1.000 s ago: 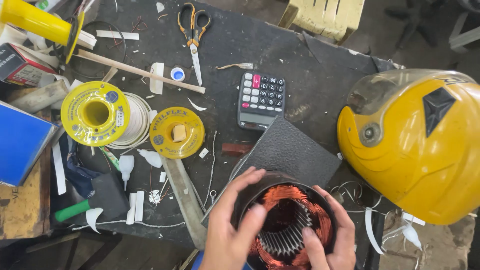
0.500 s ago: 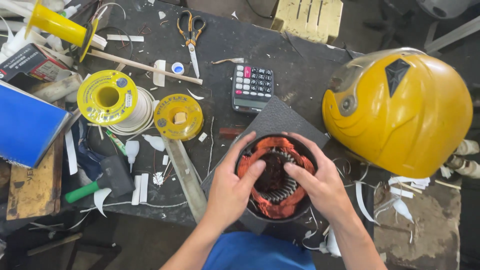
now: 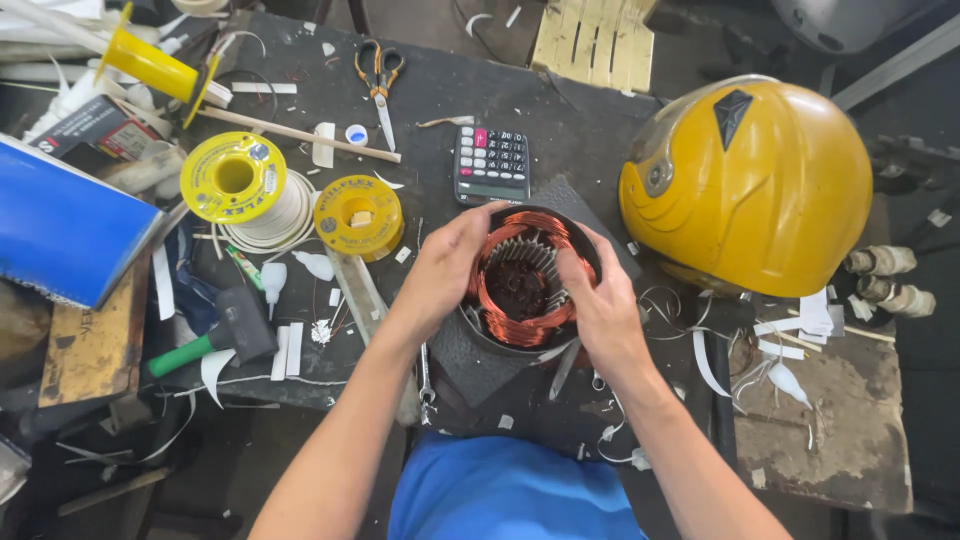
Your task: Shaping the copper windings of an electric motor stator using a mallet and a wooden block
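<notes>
So there's a round motor stator point(image 3: 527, 285) with copper windings, sitting on a dark mat point(image 3: 480, 360) near the front edge of a messy black workbench point(image 3: 560, 130). Left hand point(image 3: 445, 265) is wrapped around its left rim, and the right hand point(image 3: 595, 300) grips the right side with fingers curled over the coils. Can't quite tell if those fingertips are pinching a wire or just pressing on the copper.

Right behind the stator there's a calculator point(image 3: 491, 162), and off to the right a big yellow helmet point(image 3: 755, 185). To the left: a small yellow spool point(image 3: 357, 215), a bigger yellow spool point(image 3: 235, 180) of white wire, and a rubber mallet point(image 3: 225, 330) with a green handle. Scissors point(image 3: 379, 85) lie further back, and a blue box point(image 3: 60, 230) sits at the far left edge.
</notes>
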